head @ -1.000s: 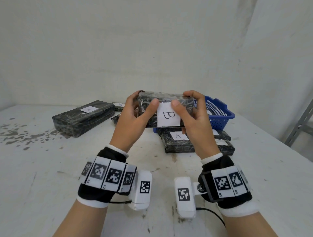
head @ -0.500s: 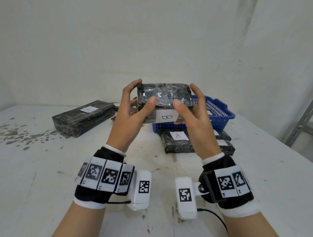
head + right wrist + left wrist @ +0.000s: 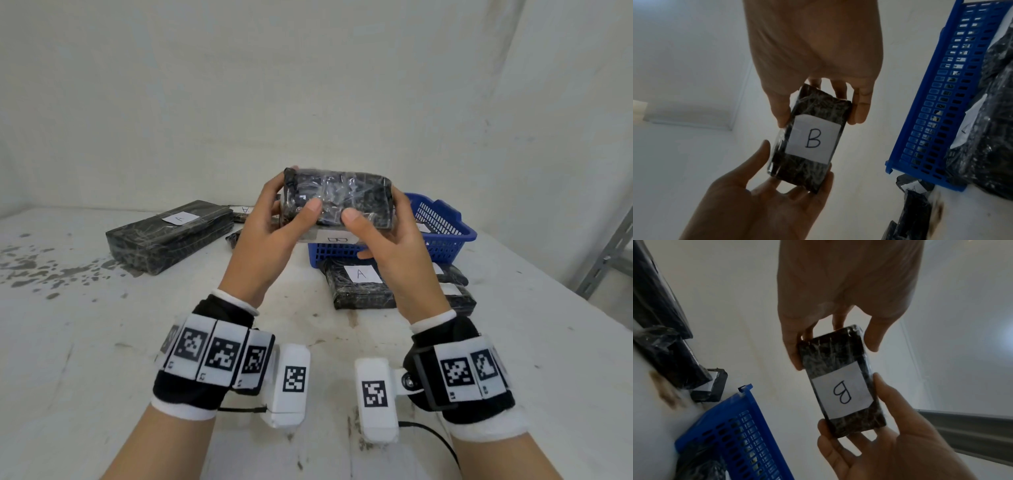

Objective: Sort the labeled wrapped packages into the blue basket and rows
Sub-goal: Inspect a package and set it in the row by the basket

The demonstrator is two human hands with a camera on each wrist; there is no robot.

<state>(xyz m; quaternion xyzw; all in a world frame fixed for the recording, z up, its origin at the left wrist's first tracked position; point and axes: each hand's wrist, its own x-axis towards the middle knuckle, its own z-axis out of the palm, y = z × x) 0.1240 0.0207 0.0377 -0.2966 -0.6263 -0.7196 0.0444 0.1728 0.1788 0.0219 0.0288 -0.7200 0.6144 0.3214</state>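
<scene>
Head view: left hand [image 3: 270, 236] and right hand [image 3: 394, 253] hold up one small black package wrapped in clear film [image 3: 337, 198], one hand at each end, in the air in front of the blue slotted plastic basket [image 3: 442, 229]. Both thumbs press its near face, fingers curl round the far side. Compared with a second ago the package has tipped: its white paper label marked B [image 3: 337, 238] now sits on the underside, barely visible, where earlier it faced the camera. Wrists raised, palms facing each other. On the white stained table [image 3: 102, 342] lie a long black wrapped block labelled A [image 3: 171, 236] to the left and a flat black wrapped package labelled A [image 3: 359, 284] just before the basket.

Left wrist view: left hand [image 3: 838, 296] grasps the package's [image 3: 840, 379] far end, thumb on one edge, fingers on the other; right hand [image 3: 879, 443] cups the near end. B label [image 3: 841, 391] faces this camera. Basket [image 3: 735, 434] lower left.

Right wrist view: right hand [image 3: 813, 48] pinches one end of the package [image 3: 809, 139], left hand [image 3: 760, 203] supports the other end with spread fingers. B label [image 3: 813, 140] is plain. Basket [image 3: 941, 113] at right holds wrapped dark packages.
</scene>
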